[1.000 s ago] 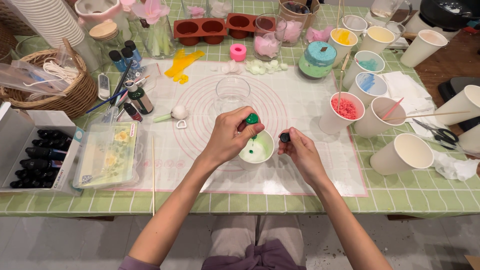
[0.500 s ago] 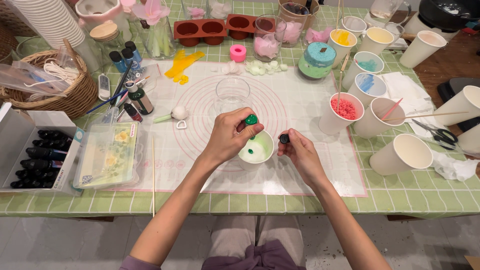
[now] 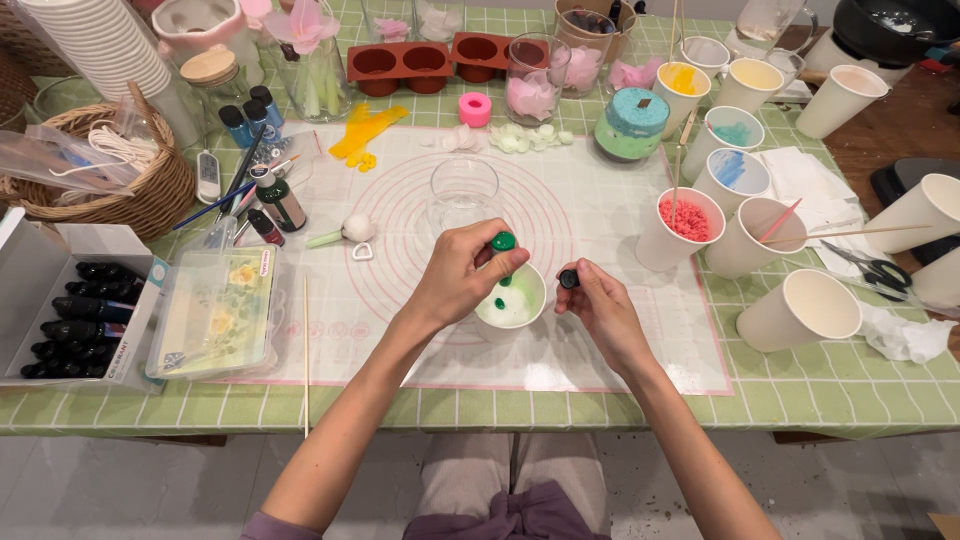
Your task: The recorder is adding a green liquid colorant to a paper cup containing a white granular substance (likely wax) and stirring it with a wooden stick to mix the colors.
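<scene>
Green dye bottle (image 3: pixel 503 243): we are holding it tilted nozzle-down in our left hand (image 3: pixel 462 272), fingers closed around its body, directly above the small cup.
Small cup (image 3: pixel 512 300): white, sitting on the mat just below the left fingertips and just left of the right fingertips; we are seeing pale contents with green drops (image 3: pixel 499 302) on them.
Dark cap (image 3: pixel 568 279): we are pinching it between the thumb and forefinger of our right hand (image 3: pixel 600 310); the other fingers are curling loosely, holding nothing else.
Hand spacing: both hands are staying near each other, apart, with the cup between them.
Silicone mat (image 3: pixel 400 300): white with pink rings, lying under both hands.
Clear glass (image 3: pixel 464 190): standing upright on the mat, just beyond the left fingers.
Paper cup with red granules (image 3: pixel 680 228): standing beyond and right of the right fingers.
Plastic tray (image 3: pixel 215 310): lying well left of the left hand.
</scene>
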